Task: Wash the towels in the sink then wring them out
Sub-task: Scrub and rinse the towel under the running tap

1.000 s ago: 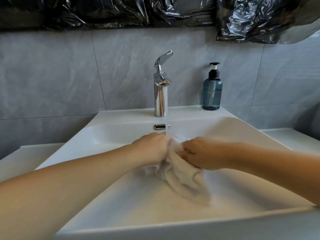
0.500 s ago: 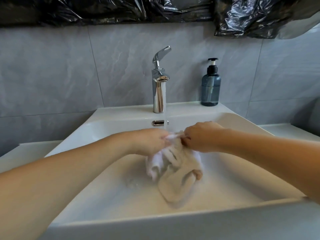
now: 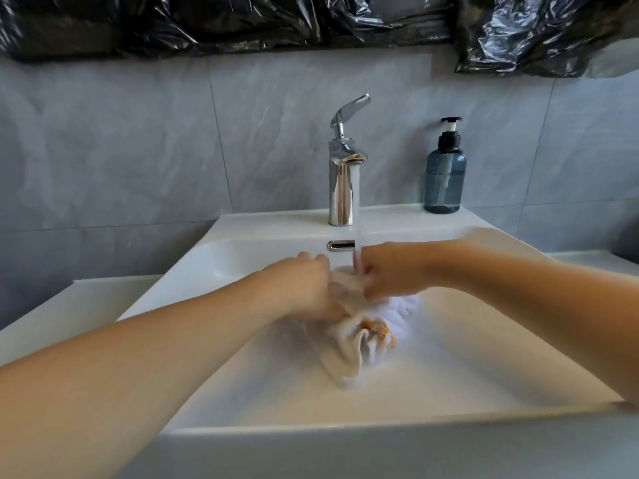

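A wet white towel [image 3: 349,354] with a small orange patch hangs bunched in the white sink [image 3: 484,385], its lower end lying on the basin floor. My left hand [image 3: 304,288] and my right hand [image 3: 390,271] both grip its upper part, close together, right under the stream of water running from the chrome tap [image 3: 342,181]. The water falls on my right hand's fingers and on the cloth between the hands. The part of the towel inside the fists is hidden.
A dark blue soap pump bottle [image 3: 445,174] stands on the sink's back ledge, right of the tap. An overflow slot [image 3: 341,245] sits in the back wall of the basin. Grey tiles rise behind, with black plastic sheeting [image 3: 242,22] across the top.
Both hands have shifted back toward the tap with the towel. The towel's hanging part has bunched up and turned, and an orange patch now shows. Water keeps running.
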Demonstrator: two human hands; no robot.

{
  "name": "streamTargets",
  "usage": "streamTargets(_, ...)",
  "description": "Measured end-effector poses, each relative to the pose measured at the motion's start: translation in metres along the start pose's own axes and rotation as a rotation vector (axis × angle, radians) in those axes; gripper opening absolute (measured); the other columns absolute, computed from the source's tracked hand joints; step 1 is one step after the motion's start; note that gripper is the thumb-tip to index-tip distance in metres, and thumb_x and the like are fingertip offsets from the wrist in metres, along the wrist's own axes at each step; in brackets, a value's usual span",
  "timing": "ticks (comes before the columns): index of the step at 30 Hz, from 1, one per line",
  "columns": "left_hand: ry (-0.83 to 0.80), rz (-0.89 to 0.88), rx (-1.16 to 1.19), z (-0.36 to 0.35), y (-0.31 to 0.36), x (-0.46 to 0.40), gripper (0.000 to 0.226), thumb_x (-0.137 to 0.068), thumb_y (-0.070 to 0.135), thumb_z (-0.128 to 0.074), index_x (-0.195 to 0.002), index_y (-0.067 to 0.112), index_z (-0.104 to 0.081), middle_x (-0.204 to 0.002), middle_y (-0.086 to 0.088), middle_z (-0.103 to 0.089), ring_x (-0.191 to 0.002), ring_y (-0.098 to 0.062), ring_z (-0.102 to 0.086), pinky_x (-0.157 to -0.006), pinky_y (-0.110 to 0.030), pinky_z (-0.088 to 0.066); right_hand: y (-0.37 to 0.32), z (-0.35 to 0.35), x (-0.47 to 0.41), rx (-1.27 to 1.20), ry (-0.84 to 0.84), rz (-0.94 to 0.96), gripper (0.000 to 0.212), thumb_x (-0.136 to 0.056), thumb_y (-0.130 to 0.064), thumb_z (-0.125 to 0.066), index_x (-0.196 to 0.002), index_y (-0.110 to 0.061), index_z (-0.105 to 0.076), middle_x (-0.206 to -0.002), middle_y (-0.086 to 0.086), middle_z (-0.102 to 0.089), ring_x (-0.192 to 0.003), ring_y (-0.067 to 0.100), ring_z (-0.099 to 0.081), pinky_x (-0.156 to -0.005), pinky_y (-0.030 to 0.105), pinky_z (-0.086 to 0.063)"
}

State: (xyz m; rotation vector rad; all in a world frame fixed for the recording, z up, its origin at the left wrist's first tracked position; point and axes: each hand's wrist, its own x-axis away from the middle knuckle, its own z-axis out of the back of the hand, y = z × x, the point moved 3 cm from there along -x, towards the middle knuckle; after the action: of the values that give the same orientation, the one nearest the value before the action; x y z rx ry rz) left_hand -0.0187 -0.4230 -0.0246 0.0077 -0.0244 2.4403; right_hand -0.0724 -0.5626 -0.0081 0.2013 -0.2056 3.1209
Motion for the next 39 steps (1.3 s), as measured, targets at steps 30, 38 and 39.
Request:
streamTargets(30, -0.042, -0.112, -0.019, -0.007, 0.015, -0.002, 0.046, -0.093, 0.048, -0.039, -0.129, 0.019, -0.043, -0.108, -0.004, -0.045, -0.114, -0.027, -0.048, -0.088, -0.038, -0.042, 0.014, -0.006, 0.01, 0.152, -0.059, -0.062, 0.028, -0.098, -0.04, -0.045, -0.11, -0.019, -0.058, -0.108, 0.004, -0.063, -0.097, 0.025, -0.059, -0.083, 0.034, -0.048)
streamTargets(38, -0.1, -0.155, 0.002, -0.005, 0.018, -0.011, 0.009, -0.091, 0.022, -0.051, -0.087, 0.029, -0.055, -0.094, 0.004, -0.061, -0.084, -0.017, -0.057, -0.07, -0.03, -0.048, 0.013, -0.004, 0.005, 0.199, -0.027, -0.083, 0.02, -0.096, -0.023, -0.043, -0.1, -0.018, -0.062, -0.099, 0.002, -0.064, -0.089, 0.022, -0.059, -0.075, 0.032, -0.048)
streamTargets(39, -0.114, -0.164, 0.077, -0.005, 0.017, -0.01, 0.012, -0.091, 0.024, -0.051, -0.083, 0.032, -0.056, -0.092, 0.008, -0.061, -0.083, -0.014, -0.057, -0.07, -0.029, -0.049, 0.014, -0.005, 0.003, 0.221, -0.022, -0.095, 0.021, -0.096, -0.022, -0.044, -0.102, -0.016, -0.062, -0.098, 0.002, -0.064, -0.088, 0.022, -0.059, -0.074, 0.032, -0.048)
